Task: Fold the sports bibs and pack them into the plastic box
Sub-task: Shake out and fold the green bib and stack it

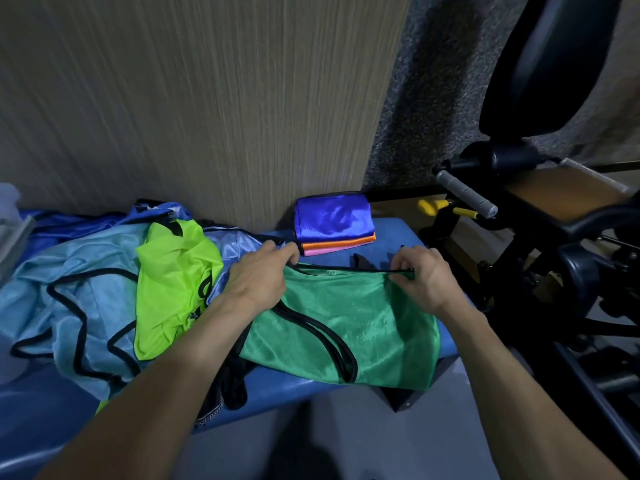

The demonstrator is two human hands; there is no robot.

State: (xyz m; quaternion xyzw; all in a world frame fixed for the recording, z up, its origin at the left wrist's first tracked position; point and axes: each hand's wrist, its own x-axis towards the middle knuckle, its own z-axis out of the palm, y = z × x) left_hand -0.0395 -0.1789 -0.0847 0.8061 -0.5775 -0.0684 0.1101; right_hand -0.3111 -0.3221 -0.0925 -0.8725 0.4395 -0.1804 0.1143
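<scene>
A green bib [363,327] with black trim lies spread on the blue padded bench [294,386] in front of me. My left hand [259,275] pinches its far edge at the left corner. My right hand [422,275] pinches the same edge at the right corner. A stack of folded bibs [332,221], blue on top with orange and pink beneath, sits against the wall behind the green one. Loose bibs lie heaped to the left: a lime one [173,285] over light blue ones [69,289]. A clear plastic box [10,230] shows partly at the far left edge.
A wood-grain wall panel [207,98] rises right behind the bench. Black gym equipment [540,220] with a padded seat, grey handle and yellow grips crowds the right side. Grey floor [346,438] lies below the bench's front edge.
</scene>
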